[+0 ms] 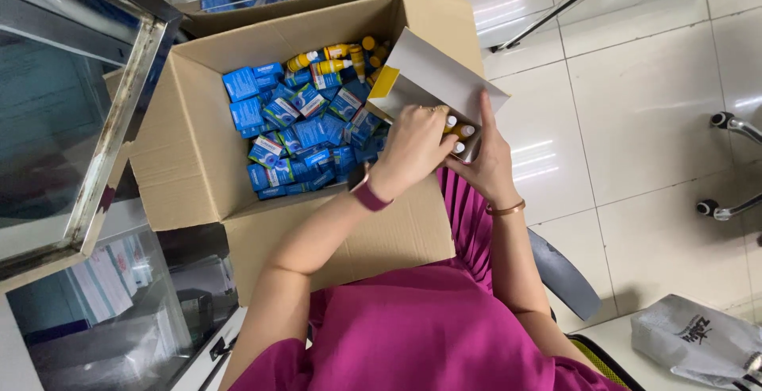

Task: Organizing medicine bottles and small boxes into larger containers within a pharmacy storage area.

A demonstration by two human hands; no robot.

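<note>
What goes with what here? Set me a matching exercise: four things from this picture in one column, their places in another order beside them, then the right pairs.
Things:
1. small blue cartons
2. loose yellow bottles with white caps
3. grey plastic bag
4. small white and yellow cardboard box

Places:
A. on the pale tiled floor, at the lower right
B. held up between the left hand and the right hand
C. heaped in the middle of the big brown cardboard box
D. at the far end of the big box, beyond the blue heap

Pairs: 1-C, 2-D, 3-A, 4-B
</note>
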